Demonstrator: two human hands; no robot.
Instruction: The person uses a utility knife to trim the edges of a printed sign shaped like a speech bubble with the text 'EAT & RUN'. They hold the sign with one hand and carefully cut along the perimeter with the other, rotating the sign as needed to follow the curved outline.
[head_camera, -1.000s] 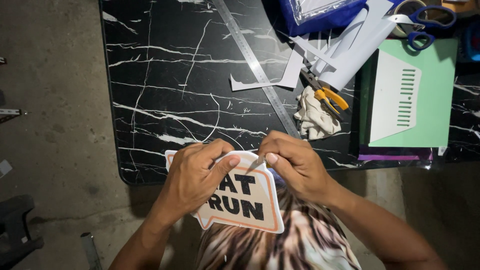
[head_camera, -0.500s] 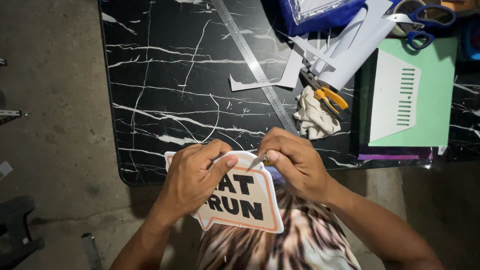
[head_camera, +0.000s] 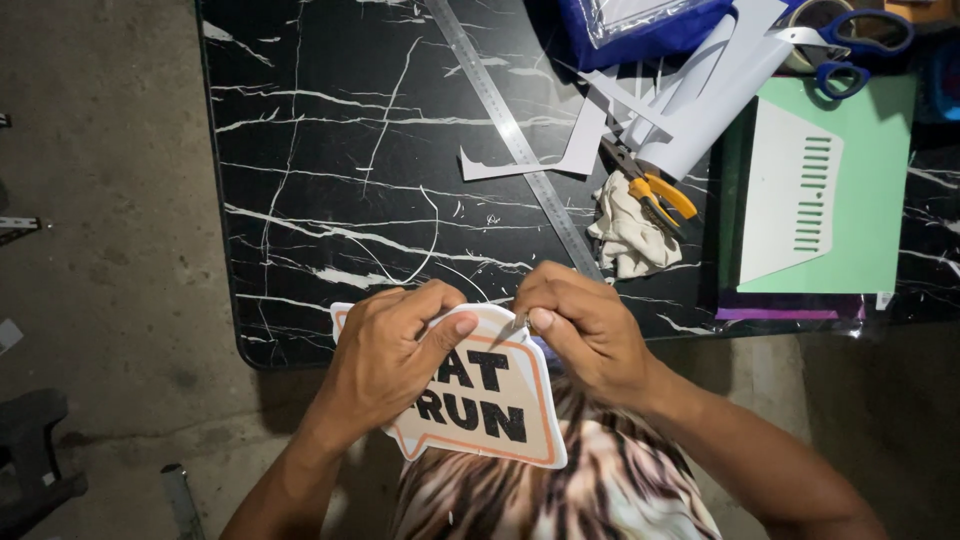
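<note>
Sign board (head_camera: 490, 410), shaped like a speech bubble, white with an orange edge and big black letters, sits at 6 o'clock, just off the near edge of the black marble table (head_camera: 350, 150). The left hand (head_camera: 385, 355) grips its top left edge. The right hand (head_camera: 585, 330) pinches a small blade (head_camera: 512, 327) against its top rim. Most of the edge looks neat already; only the top seems in work. A metal ruler (head_camera: 515, 140), yellow-handled pliers (head_camera: 655, 190) and blue scissors (head_camera: 850, 45) lie at 1 o'clock.
</note>
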